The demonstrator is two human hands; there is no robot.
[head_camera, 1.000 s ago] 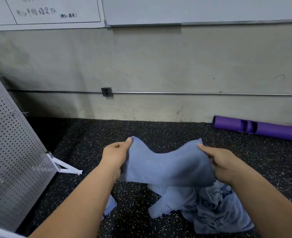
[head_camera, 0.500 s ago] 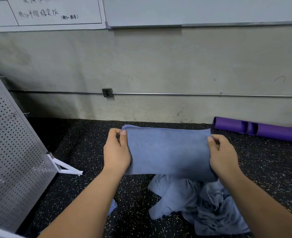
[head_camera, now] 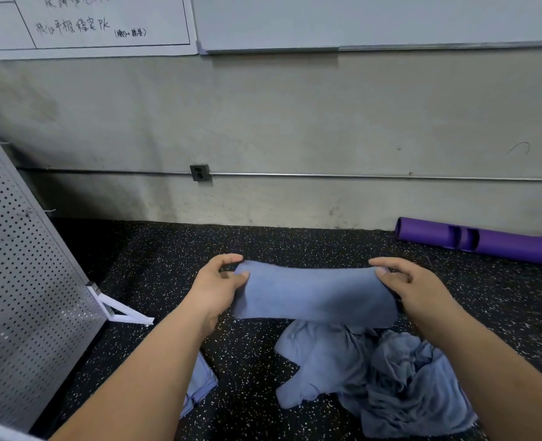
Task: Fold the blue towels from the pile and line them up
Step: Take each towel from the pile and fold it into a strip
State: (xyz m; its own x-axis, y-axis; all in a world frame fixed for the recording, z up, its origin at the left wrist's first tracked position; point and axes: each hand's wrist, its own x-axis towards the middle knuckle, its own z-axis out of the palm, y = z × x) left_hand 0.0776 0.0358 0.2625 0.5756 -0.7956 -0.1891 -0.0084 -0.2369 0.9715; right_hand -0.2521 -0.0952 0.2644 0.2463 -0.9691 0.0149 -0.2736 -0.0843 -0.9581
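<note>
Your left hand pinches the left end of a folded blue towel, with the thumb pressed on the near face and the index finger arched over the top edge. Your right hand grips the right end, thumb laid on the upper edge and the other fingers curled round behind the cloth, where you cannot see their tips. The towel hangs between your two hands as a wide, short band, clear of the speckled black floor, its top edge sagging a little in the middle. Directly below it, and reaching under your right forearm, lies the pile of blue towels, crumpled and unfolded on the floor. Another piece of blue cloth shows on the floor under your left forearm, mostly hidden, so whether it is folded cannot be told. To your left a perforated metal panel leans on a white foot. A purple tube lies on the floor against the grey wall at far right.
</note>
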